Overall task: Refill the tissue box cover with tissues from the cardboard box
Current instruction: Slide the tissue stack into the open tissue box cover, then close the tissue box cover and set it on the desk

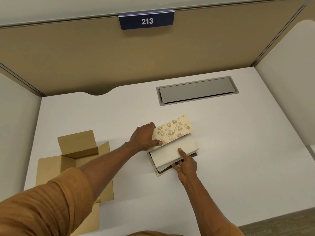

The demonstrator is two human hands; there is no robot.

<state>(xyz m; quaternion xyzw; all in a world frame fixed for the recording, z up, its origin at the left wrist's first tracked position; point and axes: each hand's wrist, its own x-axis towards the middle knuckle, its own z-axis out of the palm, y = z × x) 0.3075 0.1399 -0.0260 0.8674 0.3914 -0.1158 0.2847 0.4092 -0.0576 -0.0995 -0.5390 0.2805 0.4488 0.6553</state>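
On the white desk [221, 142], centre: the tissue box cover [172, 130] lies open, its floral lid tipped up toward the far side, the tissue stack [173, 150] sitting in the opening beneath.
Left hand [144, 137]: reaches across from the left; fingers curled over the left end of the floral lid, thumb pressed on its near edge. It looks placed to hold the lid back so the opening stays free.
Right hand [186, 165]: at the near right edge of the stack; forefinger laid flat on top of the tissues, the other fingers tucked under or against the near edge, spread narrow. I judge it is pressing and guiding the stack down into the cover rather than lifting it.
Tissues: a pale folded wad, mostly inside the cover, its near edge standing a little proud of the rim.
Cardboard box [75, 159]: near left, well apart from the cover, flaps splayed open; the part of its inside that shows looks empty, though the left forearm hides some of it.
Step in hand: seating the refill; the transfer out of the box appears done.
Left to do: tuck the near edge in and close the lid.
Risk: loose sheets may snag or crease on the rim if pushed unevenly.
Far side: a grey cable hatch [196, 90] set in the desk, and a sign [147, 21] reading 213 on the partition.
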